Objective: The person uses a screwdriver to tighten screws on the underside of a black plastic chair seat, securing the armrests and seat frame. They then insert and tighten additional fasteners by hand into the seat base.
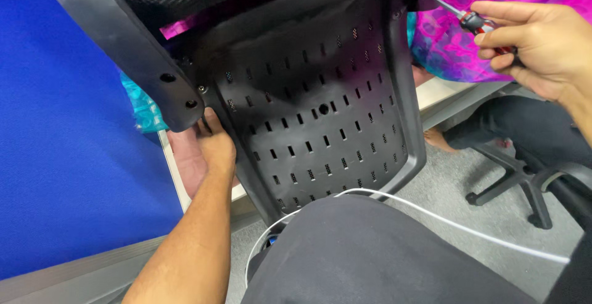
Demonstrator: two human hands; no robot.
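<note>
We see a black plastic chair seat pan (320,100), turned so its slotted underside faces us, tilted and filling the middle of the view. Our left hand (206,147) grips its left edge from behind, fingers curled around the rim just below a small screw (202,89), so the hand is closed on the pan's edge. Beside that hand a black curved armrest bracket (132,51) slants down across the pan's upper left corner, with two round holes near its lower end. Our right hand (536,48) is at the upper right, fingers closed around the handle of a red and black screwdriver (468,19); its metal shaft points up and left, and the tip sits at the pan's upper right corner, against a dark fitting there, though we cannot tell whether it is seated in a screw. Behind the pan hangs a pink and purple patterned cloth (493,8), and to the left stands a blue partition panel (68,143). A white cable (468,230) curves from the pan's lower edge across our dark trousered knee (370,254). On the grey floor (444,193) to the right we make out the black wheeled base of an office chair (518,184) and another person's bare foot (439,139).
</note>
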